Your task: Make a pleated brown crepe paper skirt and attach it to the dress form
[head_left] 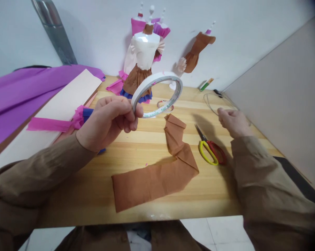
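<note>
My left hand (109,118) is raised above the wooden table (100,195) and pinches the rim of a white roll of double-sided tape (157,92), held upright in the air. My right hand (233,122) hovers at the right, its fingers curled and pinched together near a thin wire loop (212,103); what it grips is too small to name. Between the hands, a long folded strip of brown crepe paper (160,174) lies flat on the table. Scissors with yellow and red handles (209,148) lie just below my right hand.
Small mannequins dressed in paper (143,55), (196,52) stand at the back wall. Purple crepe paper (24,90), a cream sheet (68,101) and a pink ruffle (68,122) lie at left. A green stick (206,84) rests at the back. A grey panel (283,104) borders the right.
</note>
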`<state>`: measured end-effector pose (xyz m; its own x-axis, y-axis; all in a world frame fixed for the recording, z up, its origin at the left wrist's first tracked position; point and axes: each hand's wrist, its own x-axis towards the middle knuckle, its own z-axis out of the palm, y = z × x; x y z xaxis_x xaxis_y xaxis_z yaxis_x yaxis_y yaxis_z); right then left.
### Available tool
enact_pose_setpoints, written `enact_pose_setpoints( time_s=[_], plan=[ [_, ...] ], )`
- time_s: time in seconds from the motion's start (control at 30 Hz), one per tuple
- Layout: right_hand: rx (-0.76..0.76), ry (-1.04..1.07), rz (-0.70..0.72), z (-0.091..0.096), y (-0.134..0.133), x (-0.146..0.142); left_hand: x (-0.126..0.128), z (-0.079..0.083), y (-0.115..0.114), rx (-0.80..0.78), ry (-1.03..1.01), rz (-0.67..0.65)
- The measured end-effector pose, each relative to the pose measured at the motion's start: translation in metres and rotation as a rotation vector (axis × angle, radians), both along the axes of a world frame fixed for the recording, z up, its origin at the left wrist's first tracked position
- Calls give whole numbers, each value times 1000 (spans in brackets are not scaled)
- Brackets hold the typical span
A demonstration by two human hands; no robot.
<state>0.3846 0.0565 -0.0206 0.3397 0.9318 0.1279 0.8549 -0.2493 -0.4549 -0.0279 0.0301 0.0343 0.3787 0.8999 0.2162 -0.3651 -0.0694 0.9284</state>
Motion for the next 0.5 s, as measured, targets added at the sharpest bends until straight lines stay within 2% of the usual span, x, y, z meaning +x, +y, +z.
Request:
enact_pose_setpoints(
  time_s=[0.17,0.3,0.37,0.43,0.5],
  plan=[
    [-100,55,220,8,-20,-40,1,-5,0,-114,63,-22],
    [-153,64,306,7,-30,-56,1,-10,0,-186,94,-39],
    [-111,45,335,8,-34,-60,2,-11,0,-217,107,-46],
    [-4,23,325,14,-38,-65,3,-12,0,-251,122,-70],
    [136,26,241,23,-42,-73,5,-13,-1,-283,141,-101]
  ],
)
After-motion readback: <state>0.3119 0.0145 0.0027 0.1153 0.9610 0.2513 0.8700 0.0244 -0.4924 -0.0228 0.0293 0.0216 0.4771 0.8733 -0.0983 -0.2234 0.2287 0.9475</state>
